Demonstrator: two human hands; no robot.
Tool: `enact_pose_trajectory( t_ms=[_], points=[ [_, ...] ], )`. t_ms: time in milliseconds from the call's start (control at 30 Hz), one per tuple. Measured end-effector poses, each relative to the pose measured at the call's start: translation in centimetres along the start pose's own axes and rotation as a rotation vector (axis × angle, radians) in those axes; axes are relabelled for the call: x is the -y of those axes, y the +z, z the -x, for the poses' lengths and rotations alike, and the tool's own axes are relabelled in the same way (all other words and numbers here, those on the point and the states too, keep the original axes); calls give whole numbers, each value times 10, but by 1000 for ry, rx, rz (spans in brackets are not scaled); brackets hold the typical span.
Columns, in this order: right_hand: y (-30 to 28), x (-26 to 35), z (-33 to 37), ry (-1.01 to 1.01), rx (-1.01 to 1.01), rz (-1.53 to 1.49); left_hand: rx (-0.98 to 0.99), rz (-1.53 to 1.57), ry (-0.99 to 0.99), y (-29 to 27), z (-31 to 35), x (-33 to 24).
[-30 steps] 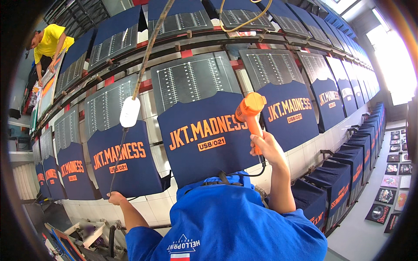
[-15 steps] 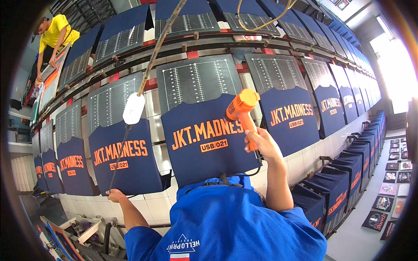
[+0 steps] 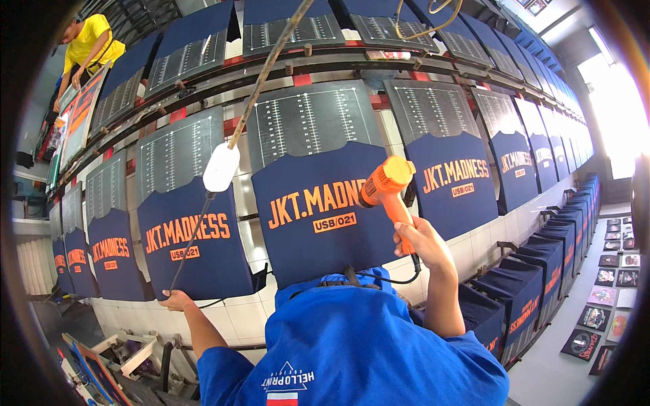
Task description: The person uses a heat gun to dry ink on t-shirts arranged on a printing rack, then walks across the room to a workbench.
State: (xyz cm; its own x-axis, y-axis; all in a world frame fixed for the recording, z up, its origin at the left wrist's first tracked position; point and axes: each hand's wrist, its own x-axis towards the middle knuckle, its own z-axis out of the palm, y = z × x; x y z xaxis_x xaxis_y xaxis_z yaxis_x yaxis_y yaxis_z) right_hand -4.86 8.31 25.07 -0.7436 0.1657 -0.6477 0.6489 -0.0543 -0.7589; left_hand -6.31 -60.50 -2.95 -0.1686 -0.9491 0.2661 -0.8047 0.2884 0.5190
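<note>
My right hand (image 3: 426, 245) is wrapped round the handle of an orange heat gun (image 3: 389, 181). Its nozzle points left, over the orange print on a navy T-shirt (image 3: 325, 260) stretched on a dark board (image 3: 308, 122) marked with white scales. The nozzle and body cover the print's right end. My left hand (image 3: 177, 301) is closed on a thin black cord (image 3: 189, 247) at the lower edge of the neighbouring shirt (image 3: 230, 271). That cord runs up to a white socket block (image 3: 222, 168) hanging from a slanting pole (image 3: 274, 57).
More boards with printed navy shirts (image 3: 112, 250) line both sides. Behind runs a dark rail (image 3: 352, 59) with a second row of boards. Draped stands (image 3: 511, 291) fill the right rear. At far left a person in yellow (image 3: 91, 44) leans over a frame. Screen frames (image 3: 101, 372) lie lower left.
The heat gun has shifted right and slightly down, uncovering a bit less of the print's end. The hanging socket block has swung right. My left hand keeps the cord near the same spot.
</note>
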Motion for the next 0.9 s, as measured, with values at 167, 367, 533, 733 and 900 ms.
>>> enact_pose_trajectory(
  t_ms=[167,367,533,733,900],
  points=[
    [2,-15,8,-18,-35,10,125,-5,-63,-6,-14,-3],
    [15,-10,7,-30,17,-4,96,-29,15,0,-24,2],
    [20,-10,0,-26,79,32,65,13,176,14,-59,18],
    [29,4,-13,-57,29,108,229,-79,59,21,-105,19],
    [31,16,-27,-71,24,-8,318,64,30,15,-132,19]
  ],
)
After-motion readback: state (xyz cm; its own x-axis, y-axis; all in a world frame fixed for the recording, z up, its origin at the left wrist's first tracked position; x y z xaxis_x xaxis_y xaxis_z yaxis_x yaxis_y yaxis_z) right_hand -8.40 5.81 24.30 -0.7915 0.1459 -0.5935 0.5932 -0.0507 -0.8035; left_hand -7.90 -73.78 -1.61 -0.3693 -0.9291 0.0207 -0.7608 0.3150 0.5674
